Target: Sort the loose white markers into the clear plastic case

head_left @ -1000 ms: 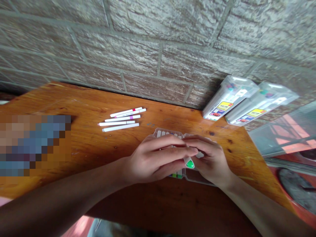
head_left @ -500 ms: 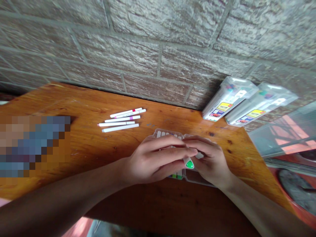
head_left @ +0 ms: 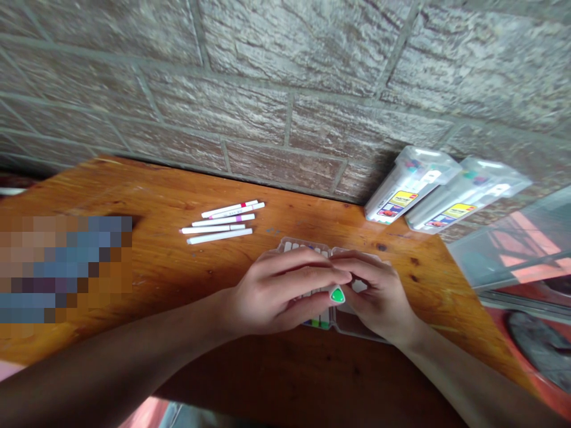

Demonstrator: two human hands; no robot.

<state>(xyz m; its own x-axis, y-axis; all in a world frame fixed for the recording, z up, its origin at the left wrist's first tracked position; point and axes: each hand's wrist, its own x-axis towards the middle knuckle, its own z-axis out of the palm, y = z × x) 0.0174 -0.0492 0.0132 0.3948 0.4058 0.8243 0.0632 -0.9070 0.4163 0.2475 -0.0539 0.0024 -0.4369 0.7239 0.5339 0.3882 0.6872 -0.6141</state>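
two hands, green-ended marker, open case

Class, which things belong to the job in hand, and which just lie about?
Seemingly in the job:
green-ended marker, held where left hand and right hand meet
open marker case beneath them

Seemingly just lying about:
five loose markers, perhaps related
two clear boxes by the wall
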